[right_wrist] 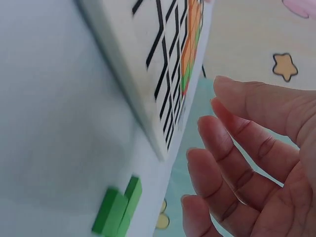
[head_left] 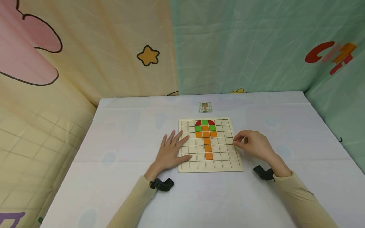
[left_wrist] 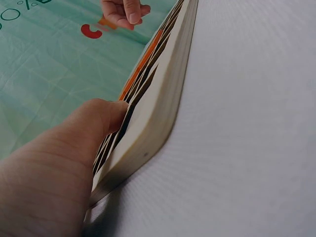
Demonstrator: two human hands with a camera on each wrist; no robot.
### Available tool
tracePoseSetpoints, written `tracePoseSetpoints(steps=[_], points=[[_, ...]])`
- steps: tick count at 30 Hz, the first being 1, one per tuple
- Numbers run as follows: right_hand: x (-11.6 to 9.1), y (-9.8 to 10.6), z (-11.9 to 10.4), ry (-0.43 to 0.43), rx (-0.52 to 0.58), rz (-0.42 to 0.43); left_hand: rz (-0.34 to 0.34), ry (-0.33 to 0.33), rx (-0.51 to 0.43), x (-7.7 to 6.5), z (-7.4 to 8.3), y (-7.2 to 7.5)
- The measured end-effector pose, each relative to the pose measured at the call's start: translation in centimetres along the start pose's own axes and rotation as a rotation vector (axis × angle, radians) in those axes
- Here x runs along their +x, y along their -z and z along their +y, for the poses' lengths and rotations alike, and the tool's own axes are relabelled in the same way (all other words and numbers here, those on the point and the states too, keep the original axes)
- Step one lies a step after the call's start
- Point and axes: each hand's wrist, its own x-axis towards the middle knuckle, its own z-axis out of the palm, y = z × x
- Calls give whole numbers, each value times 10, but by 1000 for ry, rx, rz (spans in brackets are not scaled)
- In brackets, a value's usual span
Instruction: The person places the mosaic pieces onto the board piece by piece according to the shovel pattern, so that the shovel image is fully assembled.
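A pale wooden grid board (head_left: 225, 158) lies on the table. Set in its grid are orange square tiles (head_left: 208, 148), forming a column with a wider top, green square tiles (head_left: 204, 122) and two red rounded tiles (head_left: 211, 122). My left hand (head_left: 170, 152) lies spread over the board's left edge, its thumb (left_wrist: 113, 113) on the grid. By the right edge is my right hand (head_left: 255, 144), fingers loosely bent, thumb close to the index finger; nothing shows between them. Green blocks (right_wrist: 117, 207) lie on the table beyond the board in the right wrist view.
Behind the board lies a small pattern card (head_left: 205, 107) with a grid and a printed figure. A white cloth (head_left: 128, 136) covers the table. Printed curtains (head_left: 242, 47) hang along its back and sides. Each wrist wears a black device (head_left: 162, 184).
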Motion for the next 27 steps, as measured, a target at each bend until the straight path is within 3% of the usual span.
tracePoseSetpoints(steps=[10, 27], points=[[-9, 13, 28, -131, -32, -8, 19, -13, -2, 0, 1, 0], [-16, 20, 44, -186, -77, -46, 11, -9, -4, -1, 1, 1]])
